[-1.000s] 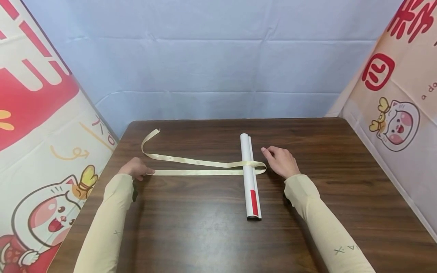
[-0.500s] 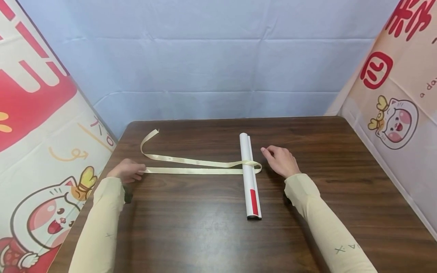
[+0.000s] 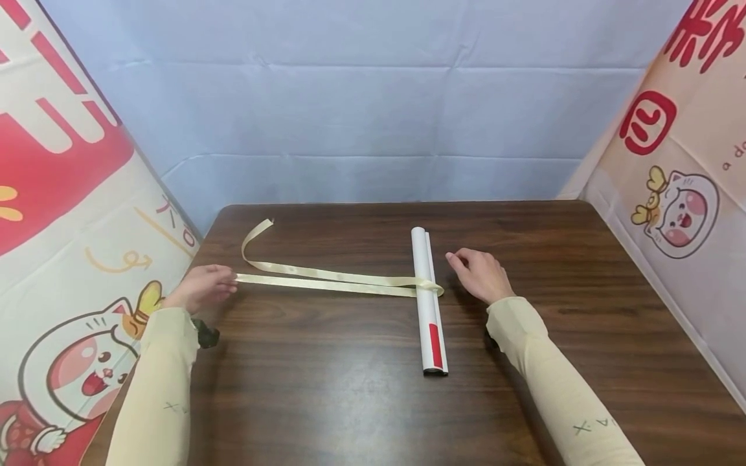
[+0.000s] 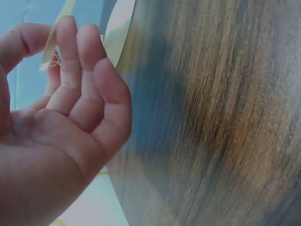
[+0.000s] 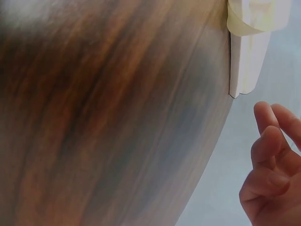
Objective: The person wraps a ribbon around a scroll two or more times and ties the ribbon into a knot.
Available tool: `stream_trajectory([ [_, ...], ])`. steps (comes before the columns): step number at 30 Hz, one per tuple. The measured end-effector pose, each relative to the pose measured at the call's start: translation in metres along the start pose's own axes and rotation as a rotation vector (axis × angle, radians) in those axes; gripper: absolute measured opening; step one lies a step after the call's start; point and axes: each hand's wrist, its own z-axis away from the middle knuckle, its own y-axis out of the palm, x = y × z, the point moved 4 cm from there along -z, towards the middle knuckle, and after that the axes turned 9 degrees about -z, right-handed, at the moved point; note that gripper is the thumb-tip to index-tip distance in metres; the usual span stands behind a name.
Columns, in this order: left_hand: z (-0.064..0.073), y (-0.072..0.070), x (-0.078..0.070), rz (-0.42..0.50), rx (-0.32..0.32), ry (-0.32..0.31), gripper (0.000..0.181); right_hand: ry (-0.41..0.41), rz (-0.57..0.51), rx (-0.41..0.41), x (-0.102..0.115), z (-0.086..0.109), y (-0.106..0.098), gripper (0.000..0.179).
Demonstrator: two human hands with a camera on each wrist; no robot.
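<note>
A pale yellow satin ribbon (image 3: pixel 338 276) lies in two strands across a white paper roll (image 3: pixel 427 309) with a red patch near its front end. The ribbon bends round the roll's right side, one strand over it and the other under. My left hand (image 3: pixel 204 286) pinches one end between thumb and index finger; its frayed tip (image 4: pixel 49 59) shows in the left wrist view. Right of the roll, my right hand (image 3: pixel 482 275) has loosely bent fingers and holds nothing. The right wrist view shows the looped ribbon (image 5: pixel 254 19) around the roll (image 5: pixel 251 61), apart from the fingertips.
The ribbon's other end (image 3: pixel 256 233) curls upward at the back left of the brown wooden table (image 3: pixel 326 401). A pale blue cloth (image 3: pixel 361 116) hangs behind the table. Printed cartoon sheets (image 3: pixel 87 349) stand at both sides.
My left hand has drawn the ribbon end leftward and slightly up from the table. The loop at the roll's right side has become smaller. The right hand stays in place.
</note>
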Motion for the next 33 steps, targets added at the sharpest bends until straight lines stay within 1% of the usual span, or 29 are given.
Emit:
stream_trajectory([
  [5, 0.003, -0.003, -0.005, 0.107, 0.027, 0.044, 0.011, -0.004, -0.005, 0.004, 0.002, -0.001, 0.001, 0.048],
  [8, 0.006, -0.002, -0.010, 0.169, 0.039, 0.082, 0.008, -0.008, -0.001, -0.001, 0.003, -0.001, 0.001, 0.047],
  [10, 0.007, -0.001, -0.014, 0.234, 0.049, 0.118, 0.006, -0.011, -0.001, -0.001, 0.004, -0.002, 0.001, 0.046],
  [12, 0.009, 0.000, -0.018, 0.319, 0.069, 0.166, 0.012, -0.011, 0.000, -0.003, 0.005, -0.002, 0.002, 0.045],
  [14, 0.010, 0.001, -0.024, 0.418, 0.097, 0.233, 0.021, -0.012, 0.000, -0.003, 0.006, -0.002, 0.002, 0.043],
  [17, 0.011, 0.004, -0.037, 0.549, 0.151, 0.360, 0.029, -0.015, 0.001, -0.003, 0.008, -0.002, 0.001, 0.041],
  [19, 0.012, 0.007, -0.046, 0.614, 0.186, 0.440, 0.031, -0.022, -0.001, 0.000, 0.011, -0.002, 0.001, 0.040],
  [21, 0.013, 0.011, -0.056, 0.668, 0.214, 0.495, 0.032, -0.029, -0.003, 0.001, 0.013, -0.003, 0.002, 0.039],
  [23, 0.015, 0.015, -0.065, 0.709, 0.228, 0.531, 0.033, -0.036, -0.004, 0.003, 0.016, -0.003, 0.002, 0.039],
  [25, 0.016, 0.019, -0.075, 0.743, 0.233, 0.554, 0.032, -0.046, -0.003, 0.002, 0.018, -0.003, 0.002, 0.038],
  [27, 0.017, 0.024, -0.085, 0.782, 0.257, 0.572, 0.032, -0.058, -0.003, 0.003, 0.022, -0.003, 0.002, 0.037],
  [30, 0.017, 0.032, -0.101, 0.815, 0.299, 0.619, 0.035, -0.080, -0.005, -0.001, 0.029, -0.002, 0.002, 0.035],
  [33, 0.017, 0.044, -0.115, 0.827, 0.369, 0.664, 0.041, -0.110, -0.014, -0.003, 0.036, -0.002, 0.002, 0.032],
])
